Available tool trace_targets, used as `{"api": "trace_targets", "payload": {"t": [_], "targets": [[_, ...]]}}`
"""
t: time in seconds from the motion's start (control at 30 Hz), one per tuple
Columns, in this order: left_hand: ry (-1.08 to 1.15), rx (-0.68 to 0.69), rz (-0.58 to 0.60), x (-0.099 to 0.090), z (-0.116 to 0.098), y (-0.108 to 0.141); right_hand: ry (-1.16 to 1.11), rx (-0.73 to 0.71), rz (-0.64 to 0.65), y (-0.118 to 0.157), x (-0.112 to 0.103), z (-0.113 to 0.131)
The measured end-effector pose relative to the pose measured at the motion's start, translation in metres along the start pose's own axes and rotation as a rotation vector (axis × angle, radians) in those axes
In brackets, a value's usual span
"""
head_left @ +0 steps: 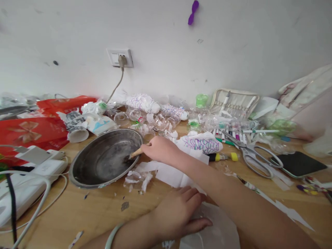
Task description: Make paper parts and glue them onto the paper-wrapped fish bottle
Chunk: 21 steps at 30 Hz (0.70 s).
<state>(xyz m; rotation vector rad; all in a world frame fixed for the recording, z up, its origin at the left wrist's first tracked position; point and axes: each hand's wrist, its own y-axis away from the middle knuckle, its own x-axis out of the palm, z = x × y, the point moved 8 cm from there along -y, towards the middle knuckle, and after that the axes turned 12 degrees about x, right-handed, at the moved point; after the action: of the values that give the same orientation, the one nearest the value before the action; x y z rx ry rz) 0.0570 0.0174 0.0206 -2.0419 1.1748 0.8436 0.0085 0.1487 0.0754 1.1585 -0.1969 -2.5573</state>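
Observation:
My right hand (162,148) is closed around the wooden handle of a brush (137,153), whose dark tip reaches into an oval metal basin (77,169) over its right side. The basin holds a greyish, cloudy layer. Lower down, my left hand (178,211) lies palm down with thumb and fingers apart, above a whitish translucent sheet (211,230). The bracelet (113,235) is on the left wrist. A white paper sheet (171,174) lies under my right forearm. Just beyond that forearm is a white shape with drawn purple and green scales (202,142).
Scissors (255,155), a yellow-and-black cutter or glue tool (223,157), a paintbrush (249,186) and a black tablet-like device (301,164) lie right. White power strips (28,183) with cables and red bags (33,133) stand left. Clear plastic bottles (166,121) and markers (234,135) crowd the back.

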Motion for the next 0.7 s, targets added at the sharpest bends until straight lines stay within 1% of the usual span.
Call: {"api": "trace_targets", "payload": {"t": [0.1,0.2,0.27,0.33,0.47,0.7], "targets": [[-0.129,0.064,-0.134,-0.011,-0.007,0.002,-0.119,-0.014,-0.065,0.005,-0.019,-0.006],[-0.197,0.146,-0.274,-0.018,-0.014,0.005,-0.201,-0.006,-0.126,0.008,-0.039,-0.014],[-0.218,0.175,-0.32,-0.02,-0.016,0.006,-0.23,-0.003,-0.148,0.009,-0.048,-0.018],[-0.227,0.193,-0.331,-0.019,-0.017,0.006,-0.264,-0.006,-0.162,0.009,-0.053,-0.022],[-0.252,0.217,-0.371,-0.023,-0.02,0.007,-0.319,-0.009,-0.172,0.009,-0.054,-0.028],[-0.286,0.281,-0.42,-0.024,-0.026,0.01,-0.408,-0.027,-0.142,0.013,-0.044,-0.035]]}}
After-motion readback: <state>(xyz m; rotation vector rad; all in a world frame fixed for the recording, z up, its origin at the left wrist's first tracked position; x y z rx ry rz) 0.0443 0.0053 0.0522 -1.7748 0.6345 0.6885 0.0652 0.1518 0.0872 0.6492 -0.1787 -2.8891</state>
